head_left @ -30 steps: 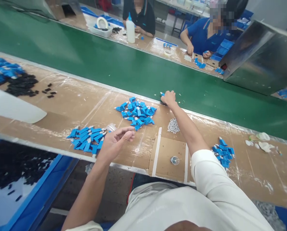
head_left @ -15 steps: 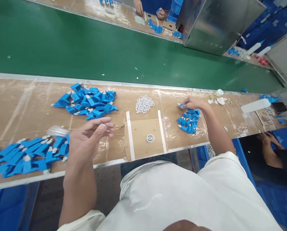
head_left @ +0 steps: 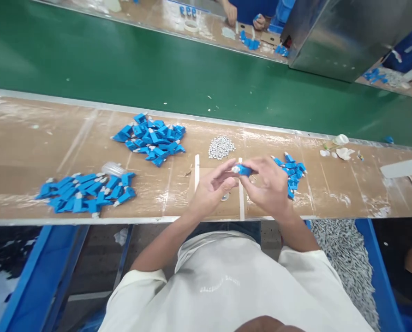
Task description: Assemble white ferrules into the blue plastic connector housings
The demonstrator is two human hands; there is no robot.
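Observation:
My right hand (head_left: 268, 185) pinches a small blue plastic piece with a white tip (head_left: 244, 169) between thumb and fingers, above the cardboard pad. The white tip points left, toward my left hand (head_left: 213, 188). That hand is beside the tip with its thumb and fingers apart, and I see nothing in it. Below the hands a small round clear dish (head_left: 225, 197) is partly hidden. Just beyond them lies a heap of small silvery-grey parts (head_left: 221, 147). A small pile of similar blue pieces (head_left: 293, 173) is to the right of my right hand.
Two larger piles of blue pieces, a far one (head_left: 153, 138) and a near one (head_left: 84, 191), lie on the left, with clear plastic cups (head_left: 113, 169) between. A green belt (head_left: 178, 69) runs behind. At right are a white bottle (head_left: 404, 167) and a bin of grey parts (head_left: 347, 258). Another person's hands work opposite.
My right hand has brought a blue piece from the right-hand pile to the middle. My left hand has moved right to meet it. The view has shifted.

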